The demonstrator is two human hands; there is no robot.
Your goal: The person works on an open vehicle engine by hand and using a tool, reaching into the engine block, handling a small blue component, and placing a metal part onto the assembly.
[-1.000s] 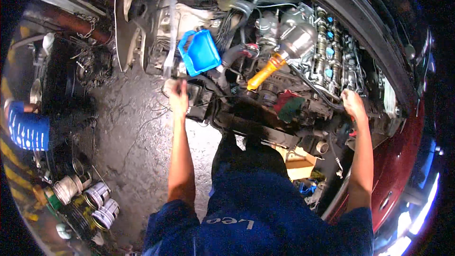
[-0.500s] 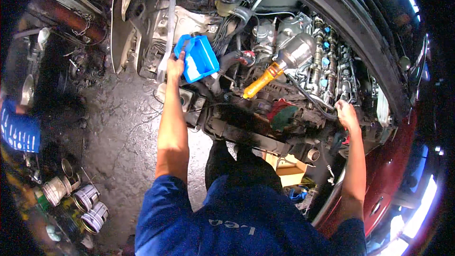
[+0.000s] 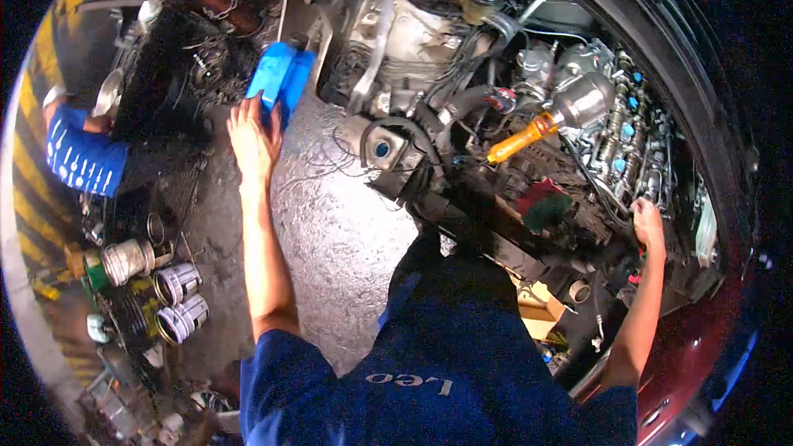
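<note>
My left hand (image 3: 256, 136) is stretched out over the floor to the left of the engine bay, its fingers closed on a blue plastic container (image 3: 285, 74). The container looks like a cut-open jug, tilted so that its open side is mostly turned from view. At the right, my right hand (image 3: 647, 221) rests at the near end of the opened engine (image 3: 621, 130), close to the exposed camshafts. Its fingers are pinched together; whatever lies between them is too small to tell. A work lamp with a yellow handle (image 3: 522, 138) lies across the engine, left of that hand.
A red and green rag (image 3: 547, 205) lies at the engine's front. Below sits an open cardboard box (image 3: 541, 310). Several used buckets (image 3: 178, 282) stand on the floor at the left. Farther left is another person in a blue shirt (image 3: 87, 153). The raised hood (image 3: 661, 58) arches at the right.
My left hand has swung left with the blue container, from over the engine bay to over the floor. The view has turned left. My right hand stays at the engine's near end.
</note>
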